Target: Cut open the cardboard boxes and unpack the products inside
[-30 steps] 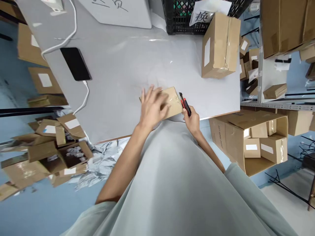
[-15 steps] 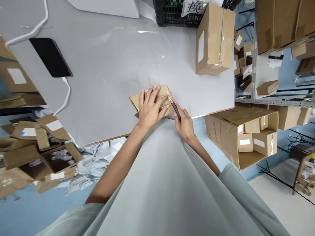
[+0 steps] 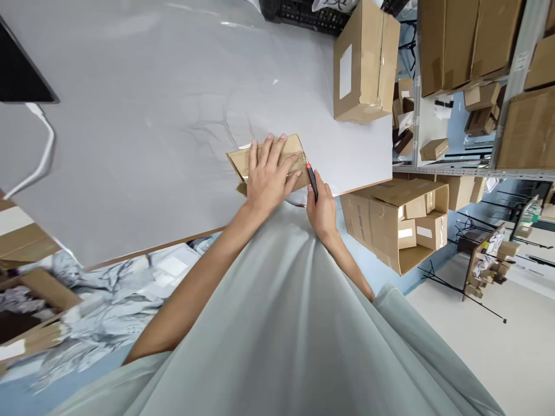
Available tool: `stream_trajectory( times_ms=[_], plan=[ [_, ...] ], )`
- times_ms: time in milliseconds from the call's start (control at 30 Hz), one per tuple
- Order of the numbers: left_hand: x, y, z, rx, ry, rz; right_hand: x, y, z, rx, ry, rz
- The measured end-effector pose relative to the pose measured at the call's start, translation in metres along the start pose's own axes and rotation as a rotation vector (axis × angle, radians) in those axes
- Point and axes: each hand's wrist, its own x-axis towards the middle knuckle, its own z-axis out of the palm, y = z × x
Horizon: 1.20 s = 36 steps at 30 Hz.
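Observation:
My left hand [image 3: 267,179] lies flat on a small brown cardboard box [image 3: 295,145], fingers stretched out over its top and thumb out to the right. Shiny clear tape shows on the cardboard, and flaps stick out at its left end. My right hand [image 3: 322,211] is wrapped around a black utility knife [image 3: 312,182] with a red part near the tip. The blade points away from me and meets the right edge of the box. Whether the blade is inside the cardboard I cannot tell.
The grey table [image 3: 173,144] carries a taller taped carton [image 3: 366,63], a black crate [image 3: 303,14] and a black phone [image 3: 21,72] with a white cable [image 3: 47,138]. An open carton [image 3: 377,225] with smaller boxes stands to the right. Crumpled paper [image 3: 125,294] lies lower left.
The knife has shifted from the top face near the right end to the right edge of the box. My left hand keeps its place on the cardboard. The whole view has swung and moved closer.

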Motion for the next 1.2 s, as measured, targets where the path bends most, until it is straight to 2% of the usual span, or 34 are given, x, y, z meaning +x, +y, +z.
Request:
stream_trajectory(
  times_ms=[467,667,900,1067,1200],
  plan=[
    [-0.001,0.003,0.002,-0.103,0.005,-0.009,-0.002,-0.018,0.008,-0.06,0.043,0.062],
    [-0.001,0.004,0.008,-0.124,-0.02,-0.048,-0.006,-0.024,0.002,-0.175,-0.002,0.146],
    [-0.009,0.007,0.011,-0.159,-0.041,-0.021,-0.034,-0.008,-0.009,-0.151,-0.032,0.19],
    [-0.011,0.005,0.013,-0.143,-0.036,-0.003,-0.059,-0.006,-0.019,-0.194,-0.089,0.254],
    [-0.01,0.004,0.011,-0.104,-0.033,0.001,-0.077,-0.004,-0.03,-0.183,-0.116,0.234]
  ],
)
